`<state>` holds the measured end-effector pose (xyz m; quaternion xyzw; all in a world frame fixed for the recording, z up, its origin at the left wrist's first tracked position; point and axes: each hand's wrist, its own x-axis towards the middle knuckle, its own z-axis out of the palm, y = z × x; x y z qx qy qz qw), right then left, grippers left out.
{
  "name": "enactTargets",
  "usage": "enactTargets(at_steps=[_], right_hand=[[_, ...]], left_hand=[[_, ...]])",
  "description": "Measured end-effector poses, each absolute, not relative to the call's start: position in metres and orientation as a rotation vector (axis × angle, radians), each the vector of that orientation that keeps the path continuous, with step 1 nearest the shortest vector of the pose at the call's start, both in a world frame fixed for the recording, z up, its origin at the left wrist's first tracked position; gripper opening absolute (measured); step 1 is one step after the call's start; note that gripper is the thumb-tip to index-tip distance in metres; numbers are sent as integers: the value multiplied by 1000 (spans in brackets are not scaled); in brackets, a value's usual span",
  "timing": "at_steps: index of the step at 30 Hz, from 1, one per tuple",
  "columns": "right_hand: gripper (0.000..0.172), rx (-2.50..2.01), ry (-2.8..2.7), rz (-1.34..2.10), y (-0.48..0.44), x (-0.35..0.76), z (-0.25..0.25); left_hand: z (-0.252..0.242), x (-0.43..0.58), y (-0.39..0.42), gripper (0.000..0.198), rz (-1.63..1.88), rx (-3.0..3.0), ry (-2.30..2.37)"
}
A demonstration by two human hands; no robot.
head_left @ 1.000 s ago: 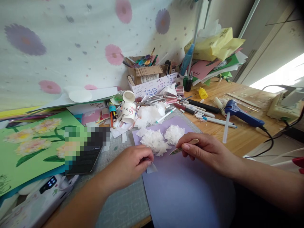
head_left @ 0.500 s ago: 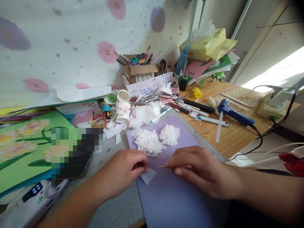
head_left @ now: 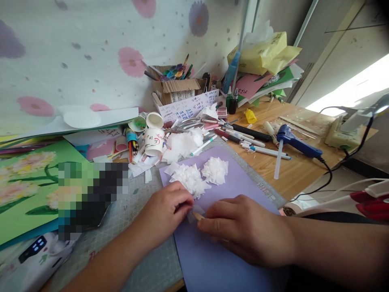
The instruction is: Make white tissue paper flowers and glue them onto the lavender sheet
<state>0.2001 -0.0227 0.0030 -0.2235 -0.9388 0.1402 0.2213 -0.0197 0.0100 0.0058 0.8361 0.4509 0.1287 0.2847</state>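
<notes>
My left hand (head_left: 167, 211) is closed, thumb and fingers pinching a small piece of white tissue paper (head_left: 191, 217). My right hand (head_left: 249, 231) is wrapped round a thin wooden stick (head_left: 198, 216). Only the stick's pale tip shows, and it lies against the tissue piece; the rest is hidden in my fingers. Both hands are low over a purple sheet of paper (head_left: 225, 267). Just beyond them on that sheet sit two ruffled white tissue flowers, a larger one (head_left: 189, 178) and a rounder one (head_left: 215, 170).
A grey cutting mat (head_left: 146, 267) lies under the sheet. Loose tissue paper (head_left: 182, 145), paper cups (head_left: 154, 141) and several pens (head_left: 267, 152) lie behind. To the right rests a blue glue gun (head_left: 299, 142); to the left, a green flower picture (head_left: 73, 152) and a white device (head_left: 42, 259).
My right hand has moved left, bringing the stick's tip from apart to against the tissue piece. My left hand has shifted slightly right, still pinching the tissue. The camera view has turned a little.
</notes>
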Motion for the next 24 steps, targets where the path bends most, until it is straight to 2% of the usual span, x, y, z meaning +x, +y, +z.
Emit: enactTargets(at_steps=[24], right_hand=[[19, -766, -2853, 63, -25, 183, 8]], left_hand=[[5, -17, 8, 12, 315, 2326, 1321]])
